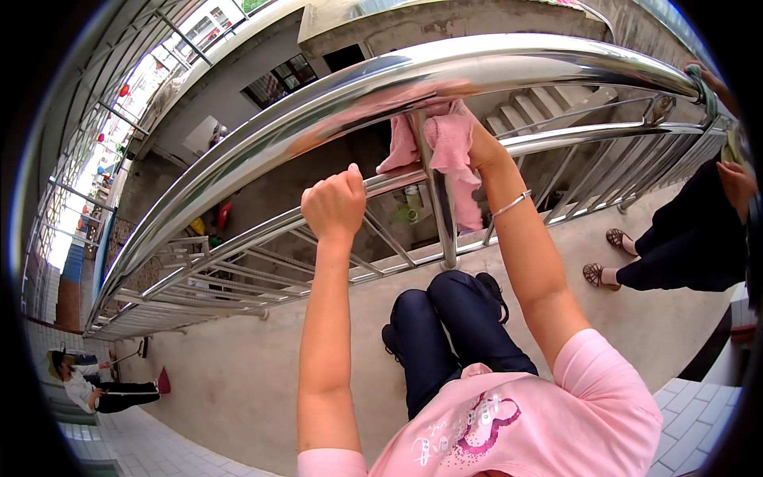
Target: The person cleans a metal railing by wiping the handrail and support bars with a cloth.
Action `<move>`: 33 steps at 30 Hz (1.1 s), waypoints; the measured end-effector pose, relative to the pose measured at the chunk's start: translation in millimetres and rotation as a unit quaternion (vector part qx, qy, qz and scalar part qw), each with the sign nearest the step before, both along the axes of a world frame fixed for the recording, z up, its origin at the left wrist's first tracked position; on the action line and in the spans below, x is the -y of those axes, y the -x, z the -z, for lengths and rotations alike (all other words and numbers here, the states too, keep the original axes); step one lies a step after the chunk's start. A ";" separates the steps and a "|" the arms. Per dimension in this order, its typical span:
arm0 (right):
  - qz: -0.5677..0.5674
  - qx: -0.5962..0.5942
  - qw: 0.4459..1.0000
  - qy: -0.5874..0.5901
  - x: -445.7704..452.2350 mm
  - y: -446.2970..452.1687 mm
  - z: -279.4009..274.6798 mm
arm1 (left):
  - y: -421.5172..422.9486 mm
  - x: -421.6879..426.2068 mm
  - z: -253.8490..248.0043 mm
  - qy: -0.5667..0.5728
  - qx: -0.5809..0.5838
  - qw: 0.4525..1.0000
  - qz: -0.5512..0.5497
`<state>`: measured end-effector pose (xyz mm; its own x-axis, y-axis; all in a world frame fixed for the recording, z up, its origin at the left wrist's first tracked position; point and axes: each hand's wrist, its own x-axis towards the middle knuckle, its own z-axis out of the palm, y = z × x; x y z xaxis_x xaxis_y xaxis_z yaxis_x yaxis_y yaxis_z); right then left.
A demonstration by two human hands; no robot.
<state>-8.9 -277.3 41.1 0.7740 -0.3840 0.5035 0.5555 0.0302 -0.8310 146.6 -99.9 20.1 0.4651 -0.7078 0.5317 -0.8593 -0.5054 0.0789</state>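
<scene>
A pink cloth is draped around the upright post just beneath the thick polished top rail. My right hand grips this cloth against the post, its fingers mostly hidden by the fabric and the rail. A bracelet circles my right wrist. My left hand is closed in a fist in front of the thinner middle rail, with the thumb upward and no object showing in it.
At right, another person in dark clothing stands by the railing, with a green cloth on the top rail there. Far left, someone holds a long-handled tool near a red dustpan. Beyond the railing lie a lower courtyard and stairs.
</scene>
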 end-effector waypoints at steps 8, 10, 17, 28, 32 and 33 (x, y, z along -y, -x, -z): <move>0.061 -0.006 0.998 0.014 -21.2 3.3 -4.3 | -9.4 -0.6 6.1 -0.030 0.116 0.992 0.043; 0.255 -0.039 0.963 0.079 -32.4 -2.2 -3.4 | -6.9 -4.9 1.7 -0.028 0.106 0.992 0.061; 0.374 -0.270 0.887 0.017 -72.6 10.4 -31.3 | -12.3 -10.3 13.8 0.052 0.072 0.996 0.015; 0.466 -0.230 0.848 0.101 -71.9 -5.9 -5.3 | -10.9 -2.6 25.3 0.128 0.085 0.988 0.023; 0.484 -0.176 0.851 0.101 -73.2 -4.3 -5.3 | -8.5 -3.7 21.5 0.114 0.071 0.990 0.030; 0.483 -0.176 0.852 0.103 -71.3 -7.8 -2.2 | -9.5 -3.8 21.7 0.115 0.071 0.990 0.029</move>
<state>-1.1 -206.1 43.3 0.2644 -0.8586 0.4391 -0.0453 -0.4659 -0.8837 156.1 -96.1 -1.6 0.3366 -0.5842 0.7385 -0.8969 -0.4377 0.0626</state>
